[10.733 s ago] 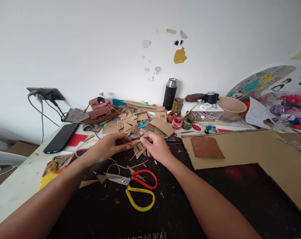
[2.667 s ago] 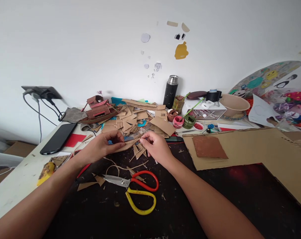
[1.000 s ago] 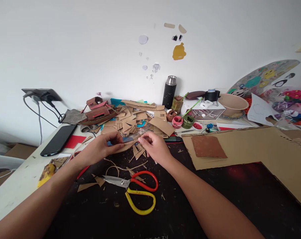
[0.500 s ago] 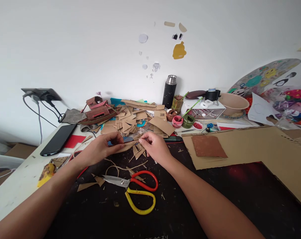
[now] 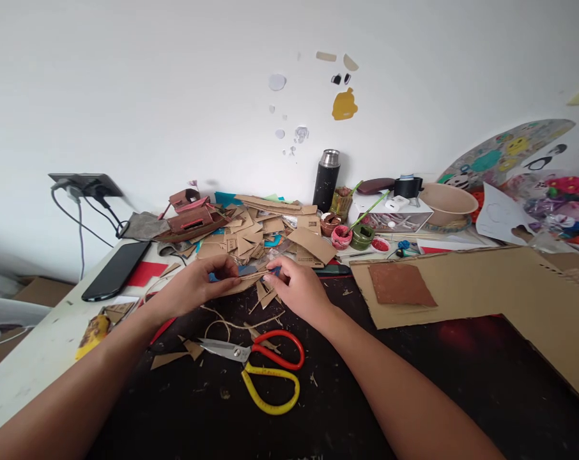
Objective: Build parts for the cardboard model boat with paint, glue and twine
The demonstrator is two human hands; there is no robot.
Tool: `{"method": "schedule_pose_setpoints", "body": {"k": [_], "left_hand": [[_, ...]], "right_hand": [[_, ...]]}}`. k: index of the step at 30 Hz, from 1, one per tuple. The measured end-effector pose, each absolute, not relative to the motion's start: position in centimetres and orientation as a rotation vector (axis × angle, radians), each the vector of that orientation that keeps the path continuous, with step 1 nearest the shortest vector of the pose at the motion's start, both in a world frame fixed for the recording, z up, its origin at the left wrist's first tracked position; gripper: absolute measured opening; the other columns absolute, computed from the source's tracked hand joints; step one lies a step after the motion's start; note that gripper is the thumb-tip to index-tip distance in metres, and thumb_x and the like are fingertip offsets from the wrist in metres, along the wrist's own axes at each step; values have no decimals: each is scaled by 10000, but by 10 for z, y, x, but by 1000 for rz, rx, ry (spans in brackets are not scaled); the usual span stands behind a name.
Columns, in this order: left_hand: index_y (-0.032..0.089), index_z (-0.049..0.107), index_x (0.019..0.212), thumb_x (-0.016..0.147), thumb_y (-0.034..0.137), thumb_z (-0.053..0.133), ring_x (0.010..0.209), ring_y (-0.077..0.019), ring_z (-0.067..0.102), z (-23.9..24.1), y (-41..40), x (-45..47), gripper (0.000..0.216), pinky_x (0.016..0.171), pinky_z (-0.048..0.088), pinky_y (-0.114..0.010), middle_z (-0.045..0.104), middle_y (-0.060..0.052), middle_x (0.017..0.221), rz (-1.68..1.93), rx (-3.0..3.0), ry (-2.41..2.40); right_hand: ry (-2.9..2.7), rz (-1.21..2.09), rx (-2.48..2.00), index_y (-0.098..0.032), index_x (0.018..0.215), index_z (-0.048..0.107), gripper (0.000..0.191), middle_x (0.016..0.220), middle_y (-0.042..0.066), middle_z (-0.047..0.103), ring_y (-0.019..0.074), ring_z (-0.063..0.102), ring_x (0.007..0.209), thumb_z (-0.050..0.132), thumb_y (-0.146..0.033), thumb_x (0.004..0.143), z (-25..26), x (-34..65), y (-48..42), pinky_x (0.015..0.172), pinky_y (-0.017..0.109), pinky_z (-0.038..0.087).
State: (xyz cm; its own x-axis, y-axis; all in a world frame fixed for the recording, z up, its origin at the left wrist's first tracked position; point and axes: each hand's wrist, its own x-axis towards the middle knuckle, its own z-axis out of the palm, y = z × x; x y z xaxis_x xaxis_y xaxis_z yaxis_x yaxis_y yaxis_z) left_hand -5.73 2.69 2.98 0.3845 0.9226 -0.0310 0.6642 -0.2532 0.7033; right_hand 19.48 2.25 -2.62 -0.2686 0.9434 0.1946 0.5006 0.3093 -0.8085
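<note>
Between my two hands is a narrow strip of brown cardboard [image 5: 248, 279], held level above the dark mat. My left hand [image 5: 213, 278] is closed, pinching the strip's left part between thumb and fingers. At the strip's right end, my right hand [image 5: 294, 284] is closed too, thumb and forefinger pinching it. Scissors [image 5: 244, 353] with one red and one yellow handle lie on the mat below the hands, blades pointing left. A piece of twine [image 5: 227, 322] curls just above the blades. Behind the hands is a pile of cardboard scraps [image 5: 248, 239].
A large cardboard sheet [image 5: 462, 281] with a brown-painted square [image 5: 399, 285] lies at right. Open paint jars [image 5: 341, 236] and a black thermos [image 5: 326, 182] stand at the back. A phone [image 5: 117, 270] lies at left, near a brown cardboard model [image 5: 193, 217].
The view has shifted slightly, so the scene sits a little lower. My right thumb and fingers have moved slightly left along the strip's end. My left hand keeps its grip.
</note>
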Motion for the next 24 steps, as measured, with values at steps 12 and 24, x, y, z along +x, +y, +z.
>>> {"method": "schedule_pose_setpoints", "body": {"k": [12,24], "left_hand": [[249,709,880,914,625,668,863,-237,677,33,24,-54,380,793,539,-336,759,-33,892,482,2020,1363],[240,698,954,917,598,681,857,-224,673,34,28,-58,360,804,534,-330,724,-25,900,478,2050,1323]], "right_hand": [[-1970,764,-1322,-258,1024,748,47,702,-22,671,169,529,600,705,-270,1013,-22,197,22,635,282,338],[-1880,808,-1246,-248,952,767,94,696,-30,673,159,559,592,694,-268,1007,-26,197,25,618,270,361]]}}
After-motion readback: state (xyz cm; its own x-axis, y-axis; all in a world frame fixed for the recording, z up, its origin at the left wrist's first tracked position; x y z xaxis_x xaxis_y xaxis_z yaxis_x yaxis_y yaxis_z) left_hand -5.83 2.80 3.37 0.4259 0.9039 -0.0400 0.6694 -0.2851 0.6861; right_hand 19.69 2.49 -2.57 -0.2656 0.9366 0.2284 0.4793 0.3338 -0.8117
